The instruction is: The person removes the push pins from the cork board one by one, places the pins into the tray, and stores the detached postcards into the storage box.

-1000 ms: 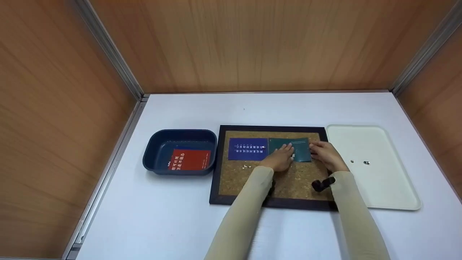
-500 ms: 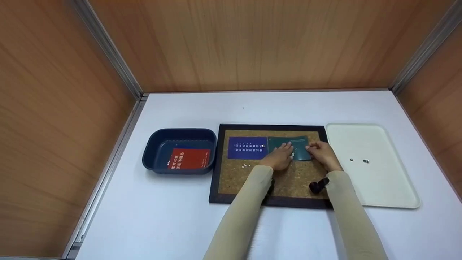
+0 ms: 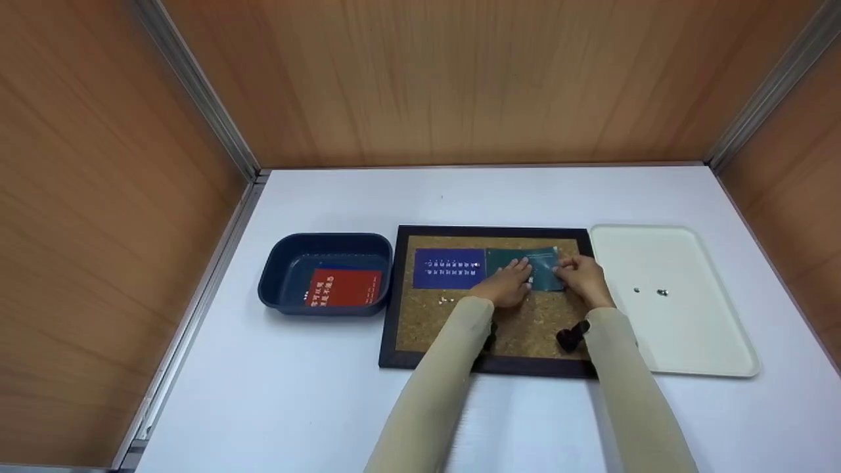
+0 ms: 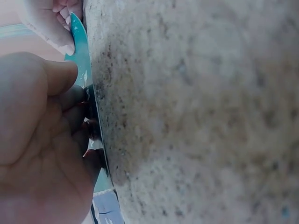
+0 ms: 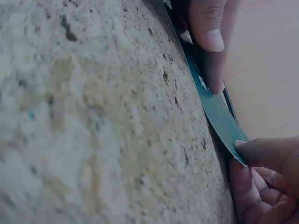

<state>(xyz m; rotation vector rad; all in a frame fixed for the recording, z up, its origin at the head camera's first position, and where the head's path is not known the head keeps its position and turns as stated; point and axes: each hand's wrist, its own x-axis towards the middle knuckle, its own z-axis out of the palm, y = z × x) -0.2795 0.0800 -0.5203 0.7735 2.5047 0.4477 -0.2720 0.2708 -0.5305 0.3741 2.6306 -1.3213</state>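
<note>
A green card (image 3: 544,266) lies on the framed cork board (image 3: 420,328), beside a purple card (image 3: 437,270) with white print. My left hand (image 3: 506,286) rests on the green card with its fingers spread, pressing it to the cork; part of the card is hidden under it. At the card's right end, my right hand (image 3: 587,279) pinches the edge. The right wrist view shows the thumb (image 5: 250,148) on top of the green card (image 5: 222,123), other fingers beneath, and that end bent up from the cork. A small shiny piece sits on the purple card's right end.
A dark blue bin (image 3: 279,282) at the left holds a red card (image 3: 348,289). On the white tray (image 3: 703,341) at the right lie a few small metal pieces (image 3: 663,292). Several tiny shiny bits (image 3: 447,300) lie on the cork under the purple card.
My right hand has shifted slightly left along with the green card's right end, which now bows upward more. My left hand stays pressed on the card.
</note>
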